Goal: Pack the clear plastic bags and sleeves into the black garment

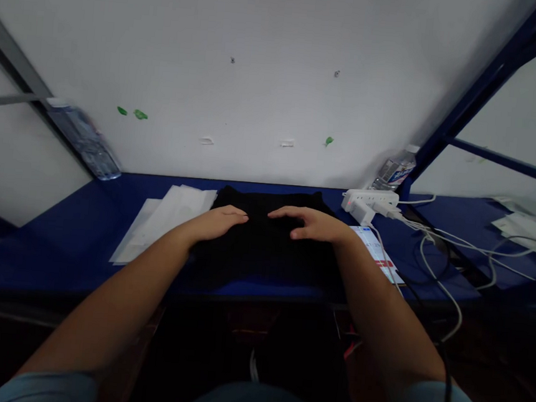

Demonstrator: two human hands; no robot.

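Note:
A black cloth item (264,244), too dark to make out its kind, lies on the blue table in front of me. My left hand (217,221) rests over its left part, palm down, fingers stretched toward the middle. Over the right part is my right hand (313,224), thumb and fingers apart, with nothing between them. Whether the right hand touches the cloth or hovers just above, I cannot tell. Left of the cloth are translucent plastic bags (166,217), close to my left wrist. A lit phone (376,251) lies beside my right forearm.
A white power strip (371,200) with plugged-in chargers stands at the back right. White cables (452,242) trail rightward and over the front edge. Plastic bottles stand at the left (85,141) and right (396,168). A white wall (276,101) closes off the blue table (60,220).

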